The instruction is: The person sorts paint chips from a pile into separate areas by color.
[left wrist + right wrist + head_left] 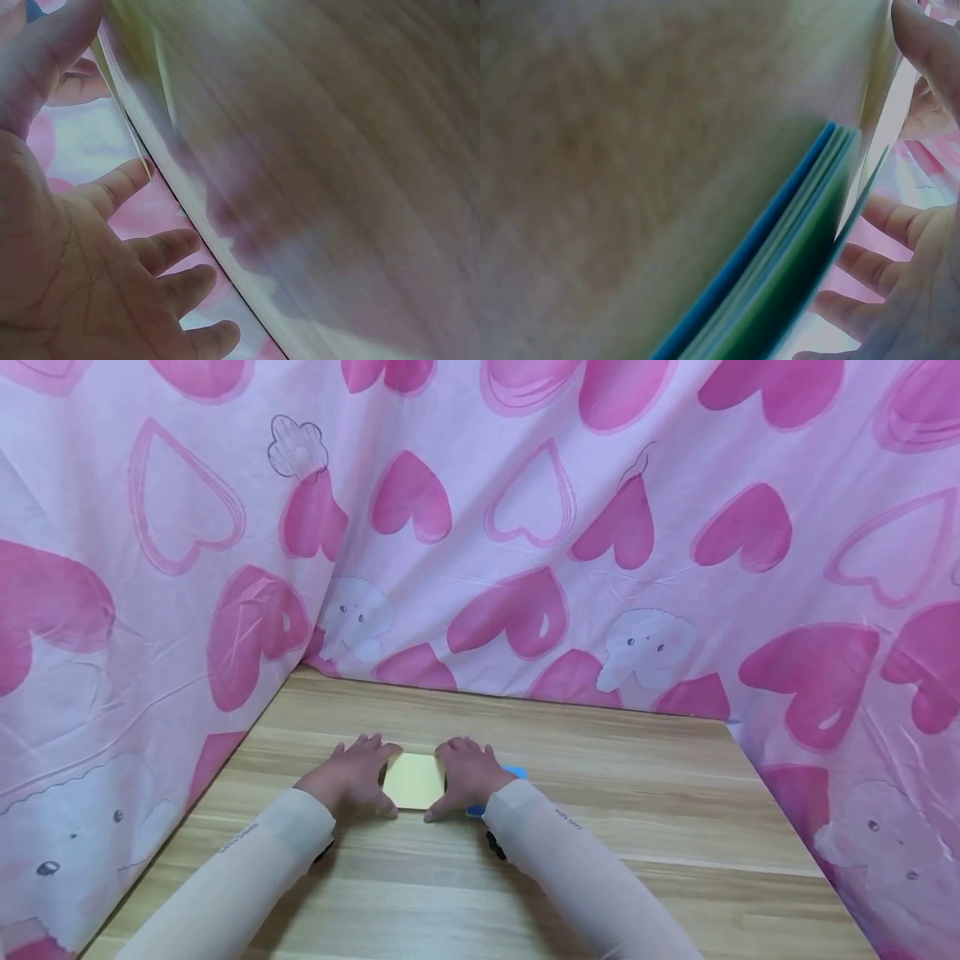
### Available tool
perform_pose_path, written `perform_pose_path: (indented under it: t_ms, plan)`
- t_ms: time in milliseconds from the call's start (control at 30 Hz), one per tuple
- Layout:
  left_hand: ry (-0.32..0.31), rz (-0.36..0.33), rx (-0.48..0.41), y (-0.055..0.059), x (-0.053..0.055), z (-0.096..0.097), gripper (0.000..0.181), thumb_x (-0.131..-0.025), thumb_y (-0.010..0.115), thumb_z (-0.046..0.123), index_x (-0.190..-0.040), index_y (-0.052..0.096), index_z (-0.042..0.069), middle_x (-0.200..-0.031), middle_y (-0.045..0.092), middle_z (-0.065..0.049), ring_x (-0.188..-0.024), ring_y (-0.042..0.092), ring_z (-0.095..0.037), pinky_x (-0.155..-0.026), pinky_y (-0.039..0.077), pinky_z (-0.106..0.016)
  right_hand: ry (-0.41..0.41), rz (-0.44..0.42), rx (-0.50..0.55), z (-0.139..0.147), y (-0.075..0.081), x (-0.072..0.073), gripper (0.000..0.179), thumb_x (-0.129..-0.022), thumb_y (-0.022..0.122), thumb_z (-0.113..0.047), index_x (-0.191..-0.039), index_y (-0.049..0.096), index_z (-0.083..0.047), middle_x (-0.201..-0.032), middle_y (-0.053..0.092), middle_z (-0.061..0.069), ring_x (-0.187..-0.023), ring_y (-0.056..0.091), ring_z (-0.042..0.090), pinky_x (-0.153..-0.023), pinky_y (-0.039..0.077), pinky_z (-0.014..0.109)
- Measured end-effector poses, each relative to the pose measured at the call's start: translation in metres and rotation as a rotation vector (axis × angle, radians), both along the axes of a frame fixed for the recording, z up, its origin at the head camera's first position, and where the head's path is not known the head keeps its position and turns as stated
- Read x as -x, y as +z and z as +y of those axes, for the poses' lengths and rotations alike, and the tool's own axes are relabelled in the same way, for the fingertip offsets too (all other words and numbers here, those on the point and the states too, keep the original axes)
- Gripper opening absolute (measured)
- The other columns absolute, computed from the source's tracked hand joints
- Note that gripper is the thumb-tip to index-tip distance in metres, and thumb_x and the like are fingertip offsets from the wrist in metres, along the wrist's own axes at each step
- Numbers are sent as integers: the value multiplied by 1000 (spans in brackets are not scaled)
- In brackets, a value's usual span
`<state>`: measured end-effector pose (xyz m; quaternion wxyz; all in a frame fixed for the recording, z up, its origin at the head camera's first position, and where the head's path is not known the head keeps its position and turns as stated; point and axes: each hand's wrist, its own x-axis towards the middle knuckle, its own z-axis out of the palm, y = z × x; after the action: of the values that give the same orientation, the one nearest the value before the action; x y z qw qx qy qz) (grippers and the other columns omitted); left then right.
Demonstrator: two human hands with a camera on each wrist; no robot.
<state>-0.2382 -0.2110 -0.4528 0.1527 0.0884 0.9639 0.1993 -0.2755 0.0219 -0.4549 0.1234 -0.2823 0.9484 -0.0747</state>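
Observation:
A pale yellow square of paper (414,781) is held between the two hands over the wooden table. The left hand (356,774) holds its left side, thumb at the near corner and index finger at the far one. On its right side the right hand (470,774) holds it in a mirrored way. In the left wrist view, the sheet's thin edge lies by the fingers, and the other fingers of the left hand (97,247) spread loosely. Beneath the right hand lies a stack of blue and green paper (780,262), mostly hidden from above, its top sheet lifting apart.
The wood-grain table (600,827) spreads around the hands. Pink heart-print cloth (510,527) hangs along its back, left and right edges. Each forearm wears a pale sleeve (247,868), with a dark band near the wrist.

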Motion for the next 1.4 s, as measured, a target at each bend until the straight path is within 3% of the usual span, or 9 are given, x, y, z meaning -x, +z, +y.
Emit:
perform_pose_path:
  t_ms: [500, 1400]
  plan:
    - [-24, 5, 43, -4, 1, -3, 105, -69, 96, 44, -157, 46, 15, -167, 30, -32, -156, 20, -55, -122, 13, -77, 0, 18, -28, -6, -2, -2, 103, -67, 91, -67, -147, 52, -18, -153, 51, 4, -149, 41, 31, -122, 29, 69]
    - [-11, -13, 12, -5, -1, -4, 108, -67, 97, 44, -158, 45, 16, -167, 29, -32, -157, 22, -52, -122, 13, -77, 0, -5, -18, -6, -3, -2, 99, -66, 92, -68, -144, 54, -19, -149, 54, 2, -147, 43, 29, -121, 31, 69]
